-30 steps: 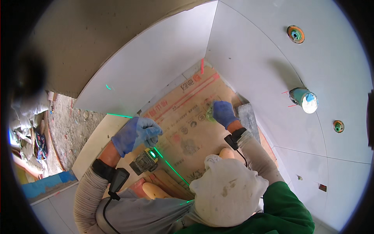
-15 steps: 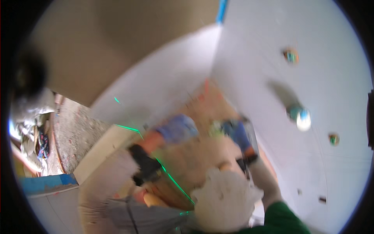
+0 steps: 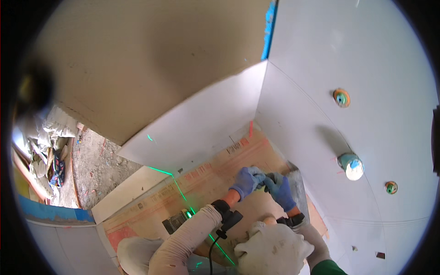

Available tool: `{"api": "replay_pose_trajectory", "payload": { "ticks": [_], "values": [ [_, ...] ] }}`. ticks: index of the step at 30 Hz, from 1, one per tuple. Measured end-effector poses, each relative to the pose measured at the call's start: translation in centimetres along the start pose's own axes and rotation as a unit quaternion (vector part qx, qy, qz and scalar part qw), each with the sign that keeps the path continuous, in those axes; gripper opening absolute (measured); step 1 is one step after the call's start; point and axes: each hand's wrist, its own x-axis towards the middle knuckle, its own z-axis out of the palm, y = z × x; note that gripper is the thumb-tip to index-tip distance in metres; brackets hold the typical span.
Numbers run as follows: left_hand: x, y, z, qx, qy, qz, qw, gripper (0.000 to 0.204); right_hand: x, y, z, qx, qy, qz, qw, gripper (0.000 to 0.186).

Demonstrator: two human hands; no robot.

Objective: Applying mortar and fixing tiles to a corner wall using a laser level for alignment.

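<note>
Both hands wear blue and grey work gloves and meet in front of me, above the printed brown cardboard (image 3: pixel 201 183) laid on the floor. My left hand (image 3: pixel 248 180) has its fingers bent inward, fingertips against those of my right hand (image 3: pixel 279 189). A small yellow-green bit shows between them; its kind is hidden by the gloves. My right hand is closed too. Beside it, along the right wall, lies a dark grey flat strip (image 3: pixel 299 191). Left of my left forearm a dark laser level (image 3: pixel 176 222) sits on the cardboard, casting a green line.
A white tile (image 3: pixel 201 110) covers the lower far wall below bare tan plaster (image 3: pixel 137 59). From the tiled right wall sticks a capped pipe stub (image 3: pixel 352 166), with pipe outlets (image 3: pixel 341 97) nearby. Left, past a low ledge (image 3: pixel 121 190), are rubble (image 3: pixel 98 160) and sacks (image 3: pixel 59 123).
My hands were apart and blurred by motion; now they are together, my left hand having moved right. My view has shifted and steadied, and the laser level shows clearly.
</note>
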Motion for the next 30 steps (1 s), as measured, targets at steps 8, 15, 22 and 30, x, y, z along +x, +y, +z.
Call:
{"api": "replay_pose_trajectory", "payload": {
  "ticks": [8,15,22,30],
  "values": [
    [0.5,-0.8,-2.1,-0.051,0.103,-0.070,0.991,0.015,-0.7,5.5,-3.0,-0.003,0.085,0.007,0.996,0.024],
    [1.0,-4.7,-6.9,0.032,0.142,-0.090,0.985,0.017,1.5,9.1,-0.7,-0.345,0.111,-0.150,0.920,0.036],
    [2.6,-5.4,-7.4,0.040,0.147,-0.056,0.987,0.014,0.9,9.7,3.5,-0.320,0.036,-0.148,0.935,0.039],
    [8.1,2.8,-12.9,0.459,0.263,0.127,0.839,0.025,-13.2,9.6,-8.3,-0.518,0.220,0.024,0.826,0.087]
  ]
}}
